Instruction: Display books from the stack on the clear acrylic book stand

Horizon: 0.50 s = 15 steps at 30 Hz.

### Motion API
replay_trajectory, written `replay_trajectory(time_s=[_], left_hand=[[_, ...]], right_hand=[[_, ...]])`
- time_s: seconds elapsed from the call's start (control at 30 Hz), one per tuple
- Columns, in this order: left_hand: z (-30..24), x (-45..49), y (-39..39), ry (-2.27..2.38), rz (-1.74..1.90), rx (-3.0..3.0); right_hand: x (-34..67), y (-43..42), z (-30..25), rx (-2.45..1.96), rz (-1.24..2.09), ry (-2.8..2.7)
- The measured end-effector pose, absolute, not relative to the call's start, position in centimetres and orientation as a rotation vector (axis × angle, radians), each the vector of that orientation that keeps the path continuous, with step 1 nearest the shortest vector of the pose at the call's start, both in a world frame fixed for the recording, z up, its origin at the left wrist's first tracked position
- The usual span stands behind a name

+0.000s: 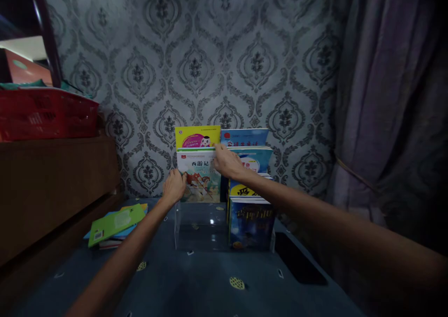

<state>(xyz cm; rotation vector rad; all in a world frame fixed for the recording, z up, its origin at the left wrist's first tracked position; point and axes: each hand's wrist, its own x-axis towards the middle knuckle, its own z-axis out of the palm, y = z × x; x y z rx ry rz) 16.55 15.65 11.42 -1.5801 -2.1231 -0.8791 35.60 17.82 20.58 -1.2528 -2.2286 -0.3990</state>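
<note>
A clear acrylic book stand (185, 235) sits on the blue patterned surface by the wall. A white picture book (201, 174) with Chinese characters and a cartoon figure stands upright in its back left part. My left hand (174, 186) grips this book's left edge. My right hand (228, 163) grips its upper right corner. Behind it stands a yellow and pink book (196, 137). On the right side several blue and yellow books (250, 214) stand in a row, the front one dark blue.
A stack of flat books with a green one on top (115, 223) lies at the left. A wooden cabinet (52, 186) carries a red basket (45, 114). A dark flat object (297, 261) lies at the right. A purple curtain (392, 97) hangs beside it.
</note>
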Motion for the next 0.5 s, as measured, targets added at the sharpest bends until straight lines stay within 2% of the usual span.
replay_trajectory(time_s=[0.5], left_hand=[[11.62, 15.69, 16.35, -2.078, -0.862, -1.673]], right_hand=[[35.66, 17.99, 20.40, -1.229, -0.478, -2.248]])
